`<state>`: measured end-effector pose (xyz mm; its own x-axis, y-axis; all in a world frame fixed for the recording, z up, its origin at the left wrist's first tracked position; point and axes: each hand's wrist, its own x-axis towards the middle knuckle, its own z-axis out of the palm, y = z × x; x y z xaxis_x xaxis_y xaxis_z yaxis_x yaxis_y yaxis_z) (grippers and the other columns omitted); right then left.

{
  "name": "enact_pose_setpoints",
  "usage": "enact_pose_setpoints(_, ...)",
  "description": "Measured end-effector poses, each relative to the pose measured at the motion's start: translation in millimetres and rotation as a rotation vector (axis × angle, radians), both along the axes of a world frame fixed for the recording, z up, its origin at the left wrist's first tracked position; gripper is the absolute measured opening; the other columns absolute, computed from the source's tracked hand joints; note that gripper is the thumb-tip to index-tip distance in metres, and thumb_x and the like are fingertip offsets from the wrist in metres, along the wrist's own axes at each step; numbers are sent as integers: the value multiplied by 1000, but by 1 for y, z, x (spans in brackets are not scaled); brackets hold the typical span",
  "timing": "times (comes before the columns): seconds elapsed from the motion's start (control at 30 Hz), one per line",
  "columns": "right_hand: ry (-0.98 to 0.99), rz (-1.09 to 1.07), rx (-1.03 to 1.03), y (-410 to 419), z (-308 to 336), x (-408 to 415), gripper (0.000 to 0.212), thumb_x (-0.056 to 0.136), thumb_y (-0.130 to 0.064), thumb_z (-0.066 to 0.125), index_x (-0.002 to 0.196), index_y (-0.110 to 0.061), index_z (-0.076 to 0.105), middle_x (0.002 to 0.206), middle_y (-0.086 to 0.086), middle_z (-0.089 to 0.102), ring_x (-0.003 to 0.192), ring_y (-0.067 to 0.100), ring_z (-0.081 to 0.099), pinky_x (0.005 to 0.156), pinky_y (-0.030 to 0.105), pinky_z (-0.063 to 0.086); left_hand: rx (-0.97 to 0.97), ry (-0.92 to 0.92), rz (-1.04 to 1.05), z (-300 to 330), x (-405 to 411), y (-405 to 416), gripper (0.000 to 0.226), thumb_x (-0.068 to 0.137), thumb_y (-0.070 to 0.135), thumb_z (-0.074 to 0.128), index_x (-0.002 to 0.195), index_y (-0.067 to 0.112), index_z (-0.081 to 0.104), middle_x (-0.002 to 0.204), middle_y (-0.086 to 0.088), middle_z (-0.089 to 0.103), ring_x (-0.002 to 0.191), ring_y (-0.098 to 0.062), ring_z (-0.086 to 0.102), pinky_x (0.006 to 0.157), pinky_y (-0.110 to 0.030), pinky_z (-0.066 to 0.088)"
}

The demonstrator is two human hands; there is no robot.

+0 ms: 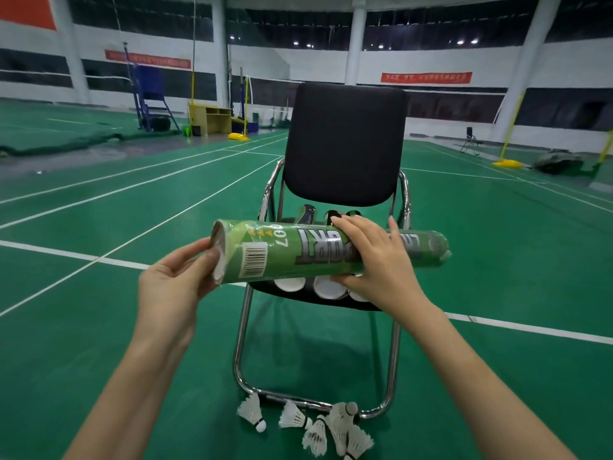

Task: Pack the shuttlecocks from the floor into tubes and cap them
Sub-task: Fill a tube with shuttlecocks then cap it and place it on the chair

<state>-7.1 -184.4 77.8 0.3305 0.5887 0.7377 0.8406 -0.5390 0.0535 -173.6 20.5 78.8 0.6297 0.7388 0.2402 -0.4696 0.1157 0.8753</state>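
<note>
Crosswise, glossy green cylindrical tube (318,252)

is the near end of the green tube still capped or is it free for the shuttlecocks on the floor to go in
The green cardboard tube has a whitish cap on its near end, which the left hand is gripping. The right hand holds the tube's middle. The white feather shuttlecocks lie below by the chair's chrome base.

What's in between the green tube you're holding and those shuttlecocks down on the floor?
In the head view, the chair's seat edge with white-ended tubes lying on it, then its chrome legs and bare green floor down to the shuttlecocks below the green tube.
</note>
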Motion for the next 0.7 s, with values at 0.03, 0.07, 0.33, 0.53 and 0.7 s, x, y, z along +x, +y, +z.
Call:
enact_pose_setpoints(0.03,-17,-12,-5,-7,0,-1,94,61,-39,82,138,-31,28,134,-1,50,127,21,44,112,56,9,-9,4,-14,-2,3,-3,16,85,-2,60,90,11,67,69,4,73,60,-6,67,63,-17,57)
enact_pose_setpoints(0.07,-29,-24,-14,-15,0,-3,95,61,-40,82,138,-31,28,132,-1,51,124,20,46,112,57,11,-16,9,-30,-3,6,-7,16,85,-2,59,88,11,67,67,4,73,58,-5,66,63,-17,57)
enact_pose_setpoints(0.33,-47,-139,-181,-63,-31,-29,100,55,-43,82,140,-29,31,116,3,60,104,26,57,101,47,39,-89,165,-227,-48,31,-42,13,83,-1,62,92,7,67,74,-4,74,63,-12,68,67,-24,57)
enact_pose_setpoints(0.53,105,-225,-249,-103,-89,-44,106,43,-36,88,136,-27,38,105,6,62,90,29,60,74,39,50,-98,341,-437,-100,42,-62,13,83,2,63,92,10,67,82,-7,75,70,-16,71,64,-23,59)
enact_pose_setpoints(0.7,356,-296,-343,-123,-163,-39,106,47,-42,86,138,-30,34,104,2,62,87,26,60,70,38,51,-72,552,-588,-164,63,-68,19,84,3,65,103,5,65,87,-14,74,74,-20,71,65,-24,58)
